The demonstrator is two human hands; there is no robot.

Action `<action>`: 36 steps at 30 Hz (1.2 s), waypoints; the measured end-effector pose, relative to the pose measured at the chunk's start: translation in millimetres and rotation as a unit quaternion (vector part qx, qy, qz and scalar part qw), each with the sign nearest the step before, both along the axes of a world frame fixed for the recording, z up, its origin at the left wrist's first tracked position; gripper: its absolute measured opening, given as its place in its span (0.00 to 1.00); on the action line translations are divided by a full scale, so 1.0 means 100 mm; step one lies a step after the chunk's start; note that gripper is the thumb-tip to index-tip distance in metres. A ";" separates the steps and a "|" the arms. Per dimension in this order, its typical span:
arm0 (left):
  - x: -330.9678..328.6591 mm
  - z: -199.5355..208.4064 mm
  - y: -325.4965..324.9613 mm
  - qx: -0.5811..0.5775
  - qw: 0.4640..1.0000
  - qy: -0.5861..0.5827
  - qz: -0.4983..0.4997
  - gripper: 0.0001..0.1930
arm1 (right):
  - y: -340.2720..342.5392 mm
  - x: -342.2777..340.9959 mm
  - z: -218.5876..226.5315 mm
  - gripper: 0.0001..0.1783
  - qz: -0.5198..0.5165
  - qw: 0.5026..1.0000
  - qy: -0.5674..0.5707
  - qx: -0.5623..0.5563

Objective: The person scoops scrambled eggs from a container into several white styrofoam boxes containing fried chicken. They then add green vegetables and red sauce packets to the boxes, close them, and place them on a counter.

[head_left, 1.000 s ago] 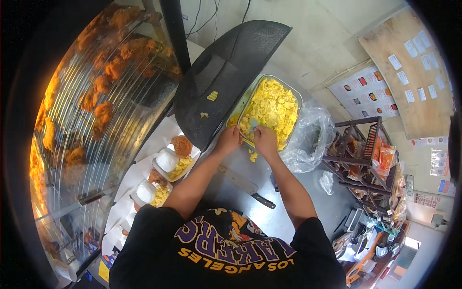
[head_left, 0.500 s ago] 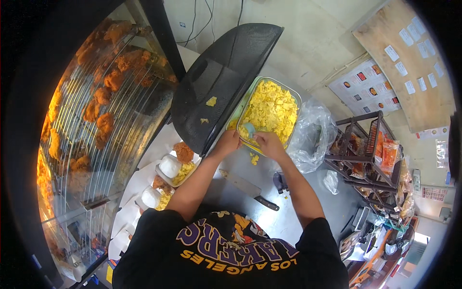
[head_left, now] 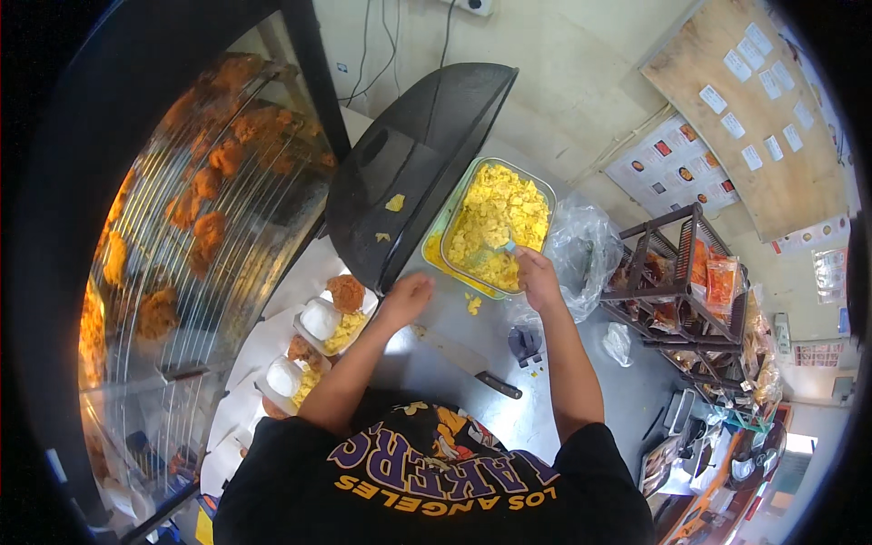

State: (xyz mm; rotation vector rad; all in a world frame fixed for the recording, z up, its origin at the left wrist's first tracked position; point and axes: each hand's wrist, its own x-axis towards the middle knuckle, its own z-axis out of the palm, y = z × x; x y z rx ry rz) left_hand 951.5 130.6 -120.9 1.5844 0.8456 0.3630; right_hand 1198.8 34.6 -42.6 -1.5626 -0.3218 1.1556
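Note:
Crumbled yellow food that looks like scrambled egg (head_left: 504, 204) fills a rectangular metal tray (head_left: 550, 186) on the counter. My right hand (head_left: 540, 277) is closed round the light-blue end of a spoon or scoop (head_left: 507, 245), whose other end sits in the egg. Left of the tray, my left hand (head_left: 407, 300) hovers over the counter, apart from the tray, its fingers curled with nothing visible in them. Close to my left forearm are paper trays, one (head_left: 307, 340) holding white rice (head_left: 320, 318), egg and a piece of fried chicken (head_left: 346, 293).
A large knife (head_left: 498, 386) lies nearer me. A black mesh cover (head_left: 409, 173) stands left of the egg tray. Clear plastic bags (head_left: 581, 245) and a dark rack (head_left: 677, 272) of packets are on the right. A glass-fronted cabinet (head_left: 195, 300) with fried chicken stands left.
My left hand has let go of the metal tray's near edge and moved left and toward me. My right hand has moved right, with the spoon or scoop deeper into the tray's middle.

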 end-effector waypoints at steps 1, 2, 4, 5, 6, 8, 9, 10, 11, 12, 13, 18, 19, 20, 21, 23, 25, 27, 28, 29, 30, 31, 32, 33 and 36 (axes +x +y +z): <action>-0.16 0.03 -0.08 0.021 1.000 -0.009 0.001 0.14 | -0.04 -0.03 0.04 0.11 -0.006 1.000 0.008 0.020; -0.35 0.13 -0.17 0.017 1.000 0.012 -0.004 0.13 | -0.08 -0.08 0.09 0.11 -0.011 0.999 0.017 0.040; -0.78 0.32 -0.41 0.003 0.998 0.057 -0.006 0.11 | -0.17 -0.22 0.19 0.10 -0.015 0.996 0.047 0.078; -0.99 0.36 -0.57 -0.020 0.999 0.026 0.012 0.09 | -0.21 -0.34 0.27 0.10 -0.011 0.993 0.065 0.096; -1.23 0.38 -0.75 -0.043 0.998 -0.001 0.035 0.08 | -0.24 -0.46 0.31 0.09 -0.007 0.992 0.066 0.103; -1.61 0.39 -1.13 -0.096 0.985 -0.087 0.114 0.10 | -0.31 -0.74 0.44 0.09 0.010 0.991 0.074 0.115; -1.78 0.44 -1.28 -0.060 0.986 -0.070 0.137 0.09 | -0.37 -0.89 0.52 0.10 0.021 0.988 0.094 0.120; -1.99 0.43 -1.44 0.002 0.990 -0.018 0.143 0.09 | -0.43 -1.04 0.60 0.12 0.034 0.985 0.114 0.125; -2.19 0.42 -1.58 0.063 0.986 0.043 0.147 0.09 | -0.46 -1.20 0.61 0.14 0.048 0.980 0.139 0.130; -2.31 0.55 -1.67 0.042 0.978 0.078 0.189 0.10 | -0.49 -1.36 0.58 0.14 0.070 0.976 0.159 0.131; -2.45 0.58 -1.78 0.068 0.959 0.119 0.247 0.10 | -0.52 -1.52 0.55 0.14 0.090 0.971 0.177 0.131; -3.08 0.49 -2.14 0.262 0.816 0.307 0.414 0.15 | -0.50 -2.51 0.43 0.15 0.220 0.938 0.250 0.101; -3.18 0.48 -2.21 0.242 0.803 0.363 0.406 0.16 | -0.49 -2.72 0.35 0.15 0.239 0.932 0.258 0.090; -3.27 0.47 -2.27 0.220 0.789 0.415 0.396 0.18 | -0.49 -2.91 0.26 0.15 0.258 0.926 0.264 0.079; -3.35 0.47 -2.31 0.198 0.773 0.465 0.383 0.20 | -0.50 -3.10 0.21 0.15 0.279 0.921 0.261 0.072; -3.55 0.32 -2.41 0.163 0.781 0.504 0.329 0.27 | -0.52 -3.46 0.08 0.15 0.320 0.911 0.254 0.059; -3.67 0.22 -2.50 0.187 0.780 0.528 0.281 0.29 | -0.51 -3.72 -0.11 0.14 0.385 0.884 0.257 0.064; -3.73 0.17 -2.48 0.176 0.803 0.500 0.273 0.31 | -0.53 -3.99 -0.36 0.13 0.420 0.882 0.198 0.075; -3.76 0.16 -2.46 0.188 0.809 0.484 0.275 0.31 | -0.55 -4.15 -0.50 0.12 0.424 0.891 0.138 0.084; -3.77 0.16 -2.45 0.198 0.815 0.468 0.279 0.31 | -0.59 -4.27 -0.59 0.12 0.425 0.896 0.084 0.098; -3.79 0.19 -2.41 0.158 0.832 0.462 0.264 0.32 | -0.63 -4.39 -0.67 0.12 0.423 0.899 0.027 0.110; -3.82 0.19 -2.43 0.163 0.839 0.448 0.262 0.32 | -0.68 -4.48 -0.74 0.11 0.418 0.899 -0.023 0.130; -3.84 0.17 -2.44 0.167 0.846 0.432 0.262 0.33 | -0.71 -4.55 -0.78 0.11 0.413 0.895 -0.075 0.150; -3.86 0.17 -2.46 0.172 0.853 0.416 0.262 0.33 | -0.73 -4.58 -0.82 0.12 0.423 0.853 -0.199 0.232; -3.89 0.22 -2.60 0.263 0.825 0.389 0.315 0.37 | -0.82 -4.65 -0.79 0.14 0.473 0.665 -0.477 0.326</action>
